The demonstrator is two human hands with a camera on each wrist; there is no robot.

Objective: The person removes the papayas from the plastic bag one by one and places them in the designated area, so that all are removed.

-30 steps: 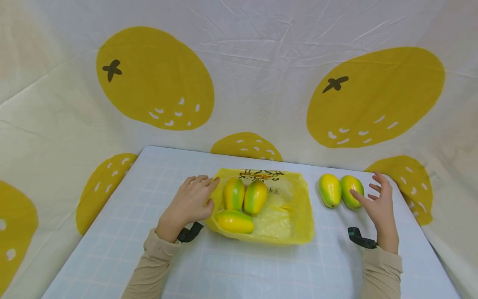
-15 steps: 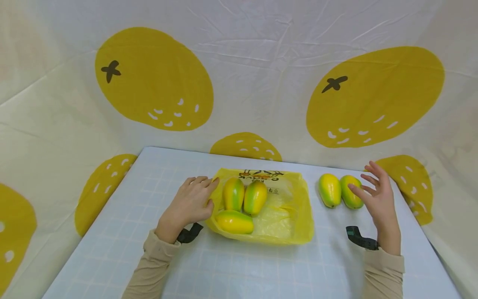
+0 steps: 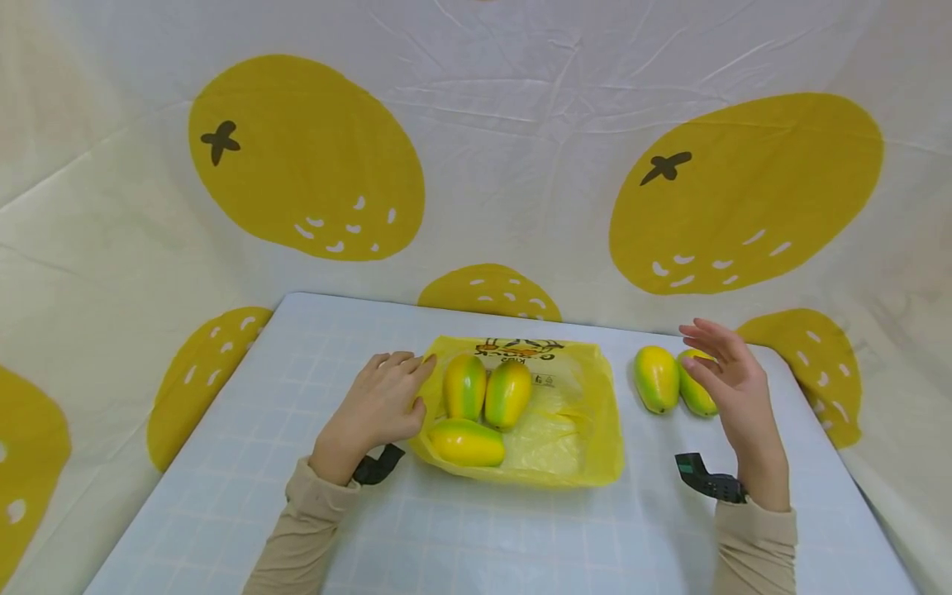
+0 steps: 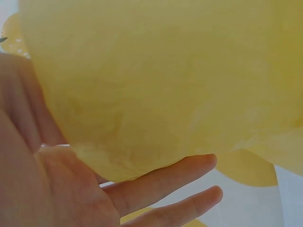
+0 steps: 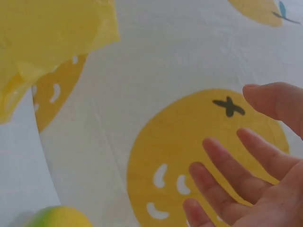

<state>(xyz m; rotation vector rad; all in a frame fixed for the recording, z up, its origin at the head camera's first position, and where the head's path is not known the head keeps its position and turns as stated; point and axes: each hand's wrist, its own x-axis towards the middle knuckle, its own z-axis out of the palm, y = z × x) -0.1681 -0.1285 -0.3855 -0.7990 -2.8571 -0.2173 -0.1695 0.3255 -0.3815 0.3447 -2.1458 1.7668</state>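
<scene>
A yellow plastic bag (image 3: 554,463) lies opened out at the middle of the table, with dark print near its far side. Three glossy yellow-and-green papaya-like fruits (image 3: 466,442) are inside it. My left hand (image 3: 379,397) rests at the bag's left rim, index fingertip and thumb overlapping the edge; in the left wrist view its visible fingers (image 4: 161,189) lie straight along the plastic. My right hand (image 3: 736,397) is raised with fingers spread, holding nothing. Two more such fruits stand on the right: one in plain view (image 3: 657,380), the other (image 3: 697,388) partly hidden by this hand.
A pale blue checked cloth covers the table (image 3: 506,545). Behind and beside it hangs a white curtain (image 3: 513,182) printed with large yellow fruit. Each wrist wears a black camera band, such as the right one (image 3: 710,482).
My right hand has lifted slightly, then swung left across the rightmost fruit, covering more of it. The left hand, the bag and the fruits stay where they were.
</scene>
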